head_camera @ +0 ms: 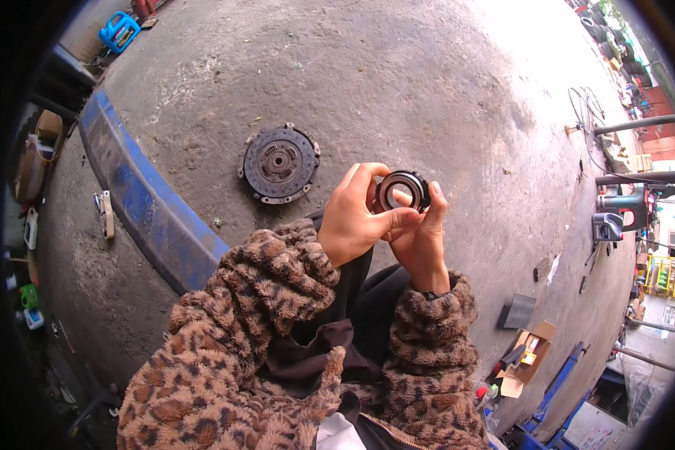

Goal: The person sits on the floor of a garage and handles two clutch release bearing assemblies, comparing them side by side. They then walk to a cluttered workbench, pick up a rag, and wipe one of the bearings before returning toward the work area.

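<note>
Both my hands hold a ring-shaped clutch release bearing (387,191) with a bright metal ring and a dark outer body. My left hand (351,216) grips its left side, thumb across the lower front and fingers curled over the top left. From the right and below, my right hand (424,239) steadies it, the thumb pointing up along the right edge. Some fingers are hidden behind the bearing. Ahead and to the left, a round clutch disc (279,161) with coil springs lies on a pressure plate, flat on the concrete floor (360,90) and apart from my hands.
A long blue metal rail (146,194) crosses the floor at left, with a metal arm-like part (107,214) beyond it. A blue jug (120,32) stands at upper left. To the right are an opened cardboard box (531,360), a dark flat block (520,311) and a grey bottle (607,226).
</note>
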`<action>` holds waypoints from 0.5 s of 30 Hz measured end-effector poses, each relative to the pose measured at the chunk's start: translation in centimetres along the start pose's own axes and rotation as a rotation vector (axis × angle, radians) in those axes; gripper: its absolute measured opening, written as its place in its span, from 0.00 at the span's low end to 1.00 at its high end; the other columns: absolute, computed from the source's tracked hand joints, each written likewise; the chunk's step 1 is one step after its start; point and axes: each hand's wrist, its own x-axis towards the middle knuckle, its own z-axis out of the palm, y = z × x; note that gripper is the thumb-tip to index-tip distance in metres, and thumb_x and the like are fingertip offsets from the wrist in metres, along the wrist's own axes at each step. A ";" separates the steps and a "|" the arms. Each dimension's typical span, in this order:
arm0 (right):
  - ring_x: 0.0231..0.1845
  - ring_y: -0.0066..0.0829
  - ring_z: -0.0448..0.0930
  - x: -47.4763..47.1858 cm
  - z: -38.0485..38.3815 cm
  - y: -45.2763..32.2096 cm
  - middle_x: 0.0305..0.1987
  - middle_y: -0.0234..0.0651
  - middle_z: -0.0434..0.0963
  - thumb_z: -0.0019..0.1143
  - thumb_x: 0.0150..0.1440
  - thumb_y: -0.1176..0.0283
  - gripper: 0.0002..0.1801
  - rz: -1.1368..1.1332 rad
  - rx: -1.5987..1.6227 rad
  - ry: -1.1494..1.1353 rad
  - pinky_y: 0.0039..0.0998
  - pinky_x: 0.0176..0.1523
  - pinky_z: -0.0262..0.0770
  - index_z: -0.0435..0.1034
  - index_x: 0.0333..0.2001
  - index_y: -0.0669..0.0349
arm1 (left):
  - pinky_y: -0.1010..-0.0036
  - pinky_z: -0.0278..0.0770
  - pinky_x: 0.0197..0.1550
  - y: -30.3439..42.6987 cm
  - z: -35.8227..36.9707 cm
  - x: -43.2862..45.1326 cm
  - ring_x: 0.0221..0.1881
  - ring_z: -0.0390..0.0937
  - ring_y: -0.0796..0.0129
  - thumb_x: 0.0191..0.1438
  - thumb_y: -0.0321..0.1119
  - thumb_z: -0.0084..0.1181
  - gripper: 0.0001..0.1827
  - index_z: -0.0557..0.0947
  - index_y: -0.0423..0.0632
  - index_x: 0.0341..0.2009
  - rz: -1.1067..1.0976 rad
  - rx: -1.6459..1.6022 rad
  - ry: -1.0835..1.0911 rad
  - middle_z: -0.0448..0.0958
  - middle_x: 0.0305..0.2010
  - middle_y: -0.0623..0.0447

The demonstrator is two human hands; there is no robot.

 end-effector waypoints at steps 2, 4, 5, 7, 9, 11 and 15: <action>0.29 0.25 0.76 0.0 -0.2 0.0 0.33 0.31 0.78 0.40 0.61 0.37 0.30 -0.022 -0.046 -0.075 0.25 0.29 0.69 0.71 0.35 0.54 | 0.81 0.73 0.30 -0.3 -0.2 -0.3 0.31 0.70 0.79 0.43 0.33 0.75 0.30 0.73 0.40 0.48 -0.040 0.112 0.011 0.71 0.31 0.58; 0.27 0.23 0.74 0.2 -0.5 0.0 0.30 0.28 0.76 0.38 0.60 0.35 0.31 -0.020 -0.095 -0.092 0.24 0.30 0.68 0.68 0.31 0.53 | 0.80 0.70 0.31 -0.6 -0.2 -0.3 0.29 0.67 0.78 0.41 0.33 0.76 0.29 0.74 0.41 0.46 -0.035 0.119 0.028 0.69 0.29 0.58; 0.25 0.21 0.72 0.4 -0.6 -0.1 0.27 0.26 0.74 0.37 0.60 0.34 0.31 -0.023 -0.178 -0.042 0.24 0.30 0.67 0.68 0.31 0.52 | 0.79 0.69 0.31 -0.8 -0.2 0.0 0.29 0.66 0.77 0.41 0.33 0.75 0.28 0.74 0.42 0.45 -0.015 0.077 0.036 0.68 0.28 0.58; 0.24 0.18 0.70 1.2 -1.0 -0.1 0.26 0.22 0.72 0.35 0.61 0.35 0.31 -0.026 -0.132 -0.329 0.22 0.29 0.64 0.68 0.34 0.51 | 0.68 0.76 0.40 -1.1 -0.1 0.5 0.37 0.77 0.57 0.41 0.40 0.73 0.29 0.75 0.44 0.45 -0.073 0.117 0.018 0.75 0.38 0.46; 0.27 0.21 0.74 2.0 -1.5 0.3 0.29 0.24 0.76 0.32 0.62 0.35 0.33 0.092 -0.050 -0.046 0.23 0.31 0.67 0.71 0.40 0.53 | 0.65 0.76 0.40 -1.3 0.0 1.0 0.38 0.78 0.54 0.40 0.44 0.75 0.30 0.76 0.45 0.44 -0.068 0.238 -0.020 0.76 0.38 0.46; 0.31 0.22 0.74 2.8 -2.6 0.8 0.33 0.26 0.76 0.31 0.62 0.36 0.35 0.124 -0.006 -0.028 0.25 0.34 0.68 0.72 0.47 0.54 | 0.66 0.75 0.40 -1.5 0.0 1.4 0.38 0.78 0.55 0.40 0.49 0.75 0.32 0.76 0.45 0.45 -0.137 0.305 -0.094 0.77 0.39 0.47; 0.35 0.26 0.75 4.1 -6.2 0.8 0.40 0.31 0.77 0.30 0.60 0.35 0.38 0.209 0.095 -0.263 0.28 0.40 0.70 0.70 0.51 0.56 | 0.64 0.76 0.40 -2.0 0.4 1.6 0.38 0.80 0.56 0.42 0.52 0.73 0.31 0.76 0.46 0.45 -0.119 0.326 -0.142 0.79 0.39 0.48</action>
